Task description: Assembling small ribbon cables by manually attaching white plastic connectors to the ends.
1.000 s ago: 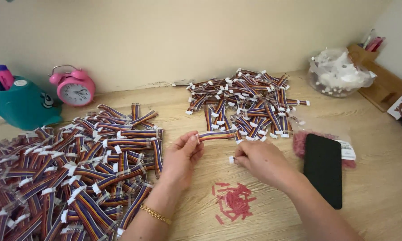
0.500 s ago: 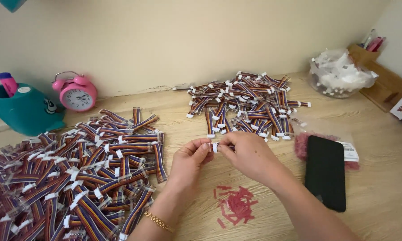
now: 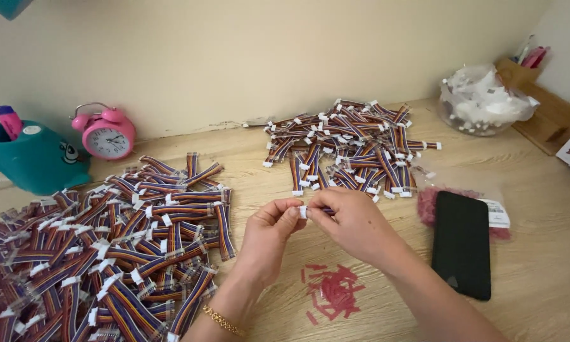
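Rainbow ribbon cable with white connector sits pinched between both hands, mid-desk. Large cable pile far left, then left hand fingertips gripping the connector, right hand clamped on the cable (mostly hidden), red sleeve bits below, black phone right.

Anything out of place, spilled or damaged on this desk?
Little stands out. Small red pieces lie scattered loose on the desk below the hands. A black phone rests partly on a clear bag of red bits. Cable piles look untidy, not damaged.
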